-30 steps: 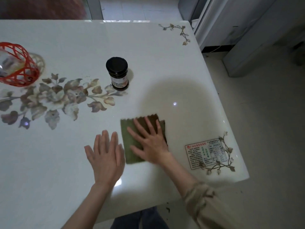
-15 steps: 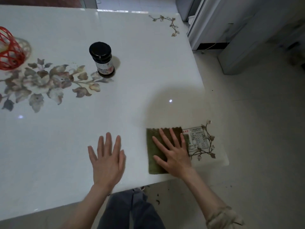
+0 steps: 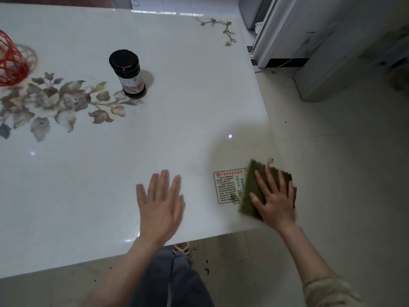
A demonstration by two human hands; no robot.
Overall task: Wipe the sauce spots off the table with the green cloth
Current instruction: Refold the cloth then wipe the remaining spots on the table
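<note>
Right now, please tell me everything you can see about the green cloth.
The green cloth is a flat, roughly square piece of olive-green, fuzzy-looking fabric with a zigzag far edge. It lies askew on the near right corner of the table, covering part of a printed label. The right hand presses on it with straight, spread fingers. The left hand rests apart from it.

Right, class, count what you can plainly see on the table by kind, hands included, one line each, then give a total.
Jar: 1
Cloth: 1
Basket: 1
Sticker: 1
Hands: 2, the left hand and the right hand
Total: 6
</note>
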